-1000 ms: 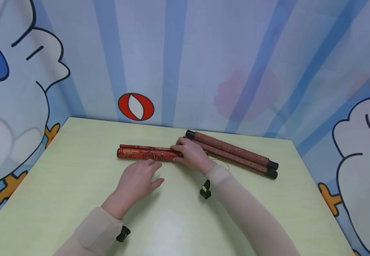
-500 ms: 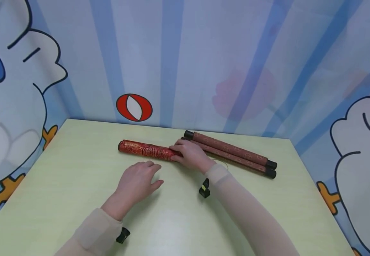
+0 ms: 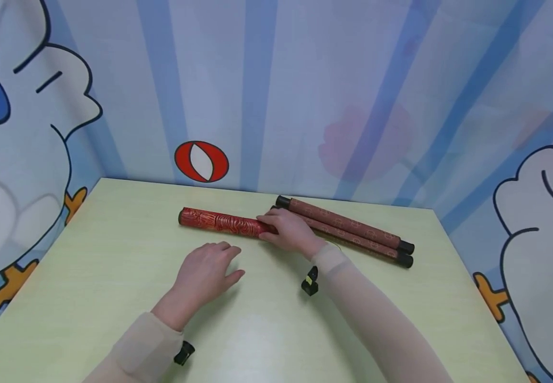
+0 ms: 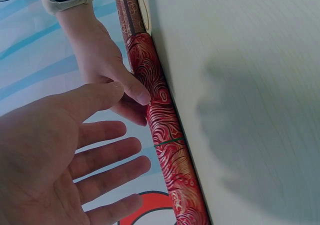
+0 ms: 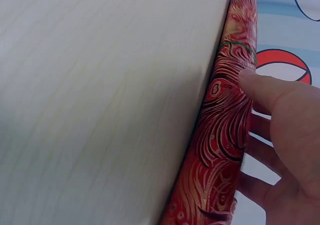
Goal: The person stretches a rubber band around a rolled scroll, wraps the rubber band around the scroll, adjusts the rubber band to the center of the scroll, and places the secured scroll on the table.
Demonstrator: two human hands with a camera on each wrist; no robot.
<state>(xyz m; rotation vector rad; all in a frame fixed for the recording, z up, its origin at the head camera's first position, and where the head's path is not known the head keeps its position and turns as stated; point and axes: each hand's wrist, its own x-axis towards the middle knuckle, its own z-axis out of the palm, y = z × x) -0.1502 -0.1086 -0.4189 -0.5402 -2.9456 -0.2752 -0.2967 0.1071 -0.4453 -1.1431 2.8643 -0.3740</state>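
Note:
A red patterned roll (image 3: 224,221), dark at its left end, lies across the far part of the table. My right hand (image 3: 288,230) grips it near its right end. In the right wrist view the thumb presses the near side of the roll (image 5: 220,125) while the fingers reach behind it. A thin green band (image 5: 237,44) circles the roll. My left hand (image 3: 204,274) hovers in front of the roll, apart from it, palm and loosely spread fingers showing in the left wrist view. Whatever lies under the right palm is hidden.
Two brown patterned rods with black ends, an upper one (image 3: 343,219) and a lower one (image 3: 353,238), lie side by side at the back right. A thin loop of cord (image 4: 144,12) lies beside them. A printed backdrop (image 3: 286,96) rises behind the table (image 3: 257,330).
The red roll has turned under my right hand, its left end shifting away from me. The thin strip along its far side no longer shows. My left hand has drawn back slightly from it.

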